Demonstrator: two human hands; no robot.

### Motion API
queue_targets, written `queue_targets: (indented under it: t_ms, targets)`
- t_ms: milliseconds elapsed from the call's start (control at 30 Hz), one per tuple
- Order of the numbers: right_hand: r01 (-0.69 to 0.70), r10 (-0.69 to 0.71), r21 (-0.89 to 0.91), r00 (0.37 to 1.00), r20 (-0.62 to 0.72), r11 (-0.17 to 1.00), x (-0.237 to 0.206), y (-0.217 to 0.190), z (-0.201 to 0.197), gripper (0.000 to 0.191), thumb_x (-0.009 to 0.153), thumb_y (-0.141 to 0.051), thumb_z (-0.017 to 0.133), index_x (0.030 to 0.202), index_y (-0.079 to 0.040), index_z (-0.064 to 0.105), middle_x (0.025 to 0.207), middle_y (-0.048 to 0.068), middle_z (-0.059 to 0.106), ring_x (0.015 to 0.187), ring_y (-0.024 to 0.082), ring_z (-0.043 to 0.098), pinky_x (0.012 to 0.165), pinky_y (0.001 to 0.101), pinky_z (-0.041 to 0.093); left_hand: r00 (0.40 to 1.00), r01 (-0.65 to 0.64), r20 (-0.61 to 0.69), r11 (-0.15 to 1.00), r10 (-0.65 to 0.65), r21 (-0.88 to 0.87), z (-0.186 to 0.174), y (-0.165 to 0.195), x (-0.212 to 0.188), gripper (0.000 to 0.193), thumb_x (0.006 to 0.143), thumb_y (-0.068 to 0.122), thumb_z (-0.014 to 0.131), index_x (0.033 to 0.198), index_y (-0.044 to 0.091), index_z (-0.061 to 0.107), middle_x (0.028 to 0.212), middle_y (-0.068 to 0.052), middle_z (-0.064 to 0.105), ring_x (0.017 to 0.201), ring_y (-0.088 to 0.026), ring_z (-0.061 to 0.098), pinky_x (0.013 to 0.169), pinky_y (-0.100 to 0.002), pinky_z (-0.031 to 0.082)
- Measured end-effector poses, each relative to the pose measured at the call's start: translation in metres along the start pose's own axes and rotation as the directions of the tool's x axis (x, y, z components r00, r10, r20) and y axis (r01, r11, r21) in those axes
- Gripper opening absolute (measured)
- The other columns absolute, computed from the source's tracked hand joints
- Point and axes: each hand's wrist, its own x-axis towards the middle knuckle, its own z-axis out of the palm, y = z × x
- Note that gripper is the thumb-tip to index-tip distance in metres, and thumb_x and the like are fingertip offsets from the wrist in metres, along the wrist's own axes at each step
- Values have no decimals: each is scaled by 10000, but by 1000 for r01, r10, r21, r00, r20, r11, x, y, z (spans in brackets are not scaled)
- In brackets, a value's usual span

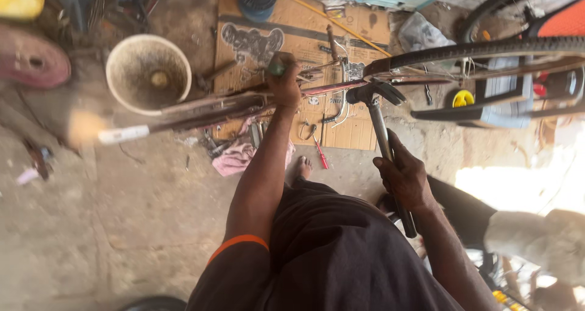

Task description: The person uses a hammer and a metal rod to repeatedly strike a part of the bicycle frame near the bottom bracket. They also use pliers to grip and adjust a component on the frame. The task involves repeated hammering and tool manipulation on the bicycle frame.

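A bicycle frame [201, 110] lies across the view, its rear wheel [487, 47] with a black tyre at the right. My left hand [284, 82] grips the frame tube near the middle, a small green object at its fingertips. My right hand [402, 177] holds the shaft of a hammer [381, 125], whose dark head rests against the frame by the wheel. I am wearing a dark shirt with an orange sleeve stripe. My bare foot [303, 166] stands below the frame.
A flattened cardboard sheet [304, 36] on the concrete floor carries scattered tools, including a red-handled screwdriver [319, 154]. A pale bucket [148, 72] stands at the left, a pink rag [237, 157] under the frame, a yellow cap [463, 98] near the wheel.
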Motion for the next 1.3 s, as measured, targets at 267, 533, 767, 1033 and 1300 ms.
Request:
queue_targets:
  t_ms: [267, 533, 767, 1033, 1300]
  targets:
    - [33, -41, 82, 993, 106, 996, 30, 8, -18, 764, 910, -140, 684, 1604, -123, 366, 615, 6, 509, 479, 84, 454, 404, 282, 381, 961, 94, -245, 986, -126, -137, -19, 12, -32, 130, 830, -10, 693, 936, 58, 659, 798, -22, 647, 707, -122, 606, 647, -278, 503]
    - [107, -118, 75, 978, 173, 991, 49, 23, -29, 752, 912, -140, 687, 1594, -94, 374, 608, 8, 524, 464, 82, 451, 398, 272, 383, 975, -116, -198, 992, 103, -57, -14, 44, -34, 143, 899, 42, 785, 1029, 27, 729, 766, 11, 644, 649, -61, 538, 577, -216, 424]
    - [170, -192, 120, 961, 200, 978, 57, 35, -42, 740, 922, -137, 676, 1596, -72, 378, 618, -6, 517, 461, 68, 444, 386, 258, 377, 959, -168, -226, 985, 169, 25, -6, 43, -38, 136, 937, 50, 798, 1066, 25, 764, 839, 52, 622, 734, -22, 489, 629, -209, 374]
    - [246, -259, 85, 936, 238, 966, 56, 18, -44, 727, 932, -155, 653, 1602, -78, 381, 605, -21, 506, 465, 59, 443, 393, 256, 385, 951, -200, -258, 975, 170, -98, -17, 40, -17, 160, 961, 111, 768, 1098, 30, 748, 808, -8, 669, 674, -79, 557, 604, -251, 457]
    - [349, -335, -1, 900, 279, 937, 54, -5, -36, 731, 930, -164, 663, 1604, -112, 385, 578, -14, 519, 452, 73, 446, 397, 270, 386, 959, -176, -231, 984, 165, -24, -19, 35, -2, 144, 981, 146, 743, 1097, 61, 754, 802, -19, 692, 663, -82, 592, 574, -250, 499]
